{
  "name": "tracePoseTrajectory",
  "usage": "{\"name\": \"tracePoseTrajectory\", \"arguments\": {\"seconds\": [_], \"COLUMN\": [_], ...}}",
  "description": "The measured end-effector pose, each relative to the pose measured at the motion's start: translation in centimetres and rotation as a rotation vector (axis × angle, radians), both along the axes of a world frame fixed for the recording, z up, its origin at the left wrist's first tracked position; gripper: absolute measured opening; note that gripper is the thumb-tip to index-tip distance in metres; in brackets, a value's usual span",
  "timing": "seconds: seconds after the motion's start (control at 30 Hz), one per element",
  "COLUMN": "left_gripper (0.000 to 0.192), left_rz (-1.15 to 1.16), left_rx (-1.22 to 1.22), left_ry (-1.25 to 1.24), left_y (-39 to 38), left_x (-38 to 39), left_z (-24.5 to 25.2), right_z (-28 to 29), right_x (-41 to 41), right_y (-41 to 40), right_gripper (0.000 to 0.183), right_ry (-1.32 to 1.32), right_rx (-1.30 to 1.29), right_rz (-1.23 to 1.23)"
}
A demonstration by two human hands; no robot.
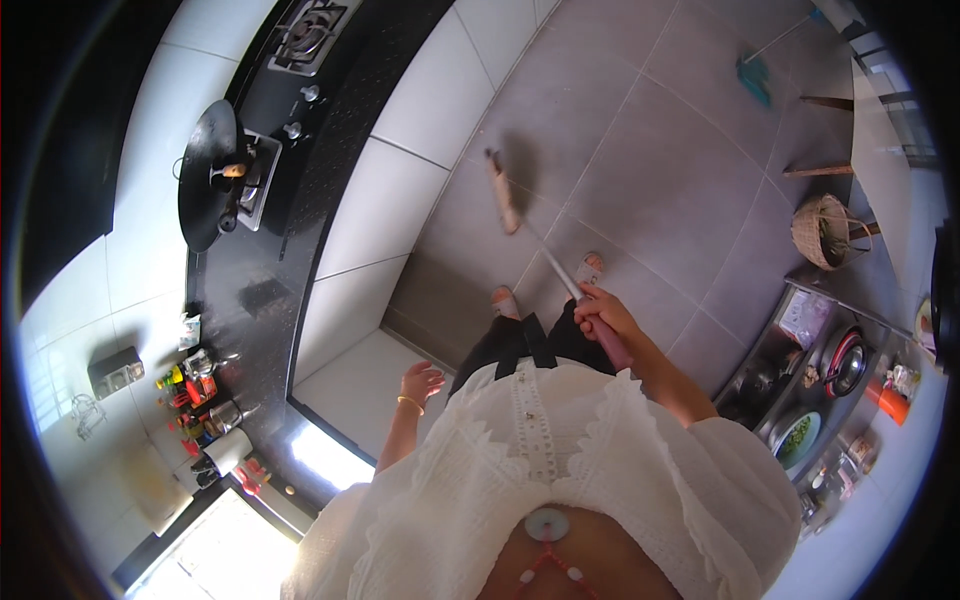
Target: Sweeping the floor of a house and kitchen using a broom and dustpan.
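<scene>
My right hand point(606, 311) is closed around the pink grip point(611, 345) of a long-handled floor tool, a broom or a mop. Its metal pole point(559, 266) runs forward and down to a narrow beige head point(502, 193). That head is at the grey tiled floor point(645, 165), ahead of my sandalled feet, and is somewhat blurred. My left hand point(424, 382) hangs beside my body with nothing in it, fingers loosely bent and apart, near the white cabinet fronts. A yellow bracelet point(411, 405) circles that wrist.
Along the left runs a black counter point(255, 289) with a wok point(210, 180) on a gas burner and several bottles point(195, 390). At right stand a wicker basket point(821, 232) and a rack point(806, 360) holding bowls. A teal long-handled cleaning tool point(754, 79) lies farther off.
</scene>
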State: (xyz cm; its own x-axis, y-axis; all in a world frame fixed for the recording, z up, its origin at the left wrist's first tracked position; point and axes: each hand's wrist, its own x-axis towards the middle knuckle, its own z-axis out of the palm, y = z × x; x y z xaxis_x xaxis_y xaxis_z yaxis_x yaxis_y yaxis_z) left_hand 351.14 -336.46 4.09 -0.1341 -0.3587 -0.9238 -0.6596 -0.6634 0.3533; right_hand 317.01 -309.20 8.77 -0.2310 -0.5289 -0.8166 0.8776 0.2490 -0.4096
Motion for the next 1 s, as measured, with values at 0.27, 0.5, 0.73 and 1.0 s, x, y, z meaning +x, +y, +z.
{"name": "tracePoseTrajectory", "arguments": {"seconds": [0.27,0.5,0.73,1.0], "left_gripper": [0.034,0.034,0.031,0.03], "left_rz": [-0.112,-0.034,-0.054,-0.089], "left_rx": [-0.086,-0.001,-0.037,-0.096], "left_ry": [0.009,-0.13,-0.043,0.004], "left_y": [6.9,11.2,10.9,9.1], "left_x": [-8.2,-7.4,-11.2,-14.3], "left_z": [2.7,1.8,1.2,2.0], "right_z": [-2.7,-2.6,0.8,-0.3], "right_x": [-8.4,-18.9,-15.3,-10.8], "right_y": [9.1,15.0,17.0,17.6], "right_gripper": [0.017,0.04,0.066,0.055], "right_ry": [-0.102,0.07,0.233,-0.163], "right_rx": [-0.085,0.165,0.209,-0.008], "right_rz": [0.012,0.061,0.101,0.257]}}
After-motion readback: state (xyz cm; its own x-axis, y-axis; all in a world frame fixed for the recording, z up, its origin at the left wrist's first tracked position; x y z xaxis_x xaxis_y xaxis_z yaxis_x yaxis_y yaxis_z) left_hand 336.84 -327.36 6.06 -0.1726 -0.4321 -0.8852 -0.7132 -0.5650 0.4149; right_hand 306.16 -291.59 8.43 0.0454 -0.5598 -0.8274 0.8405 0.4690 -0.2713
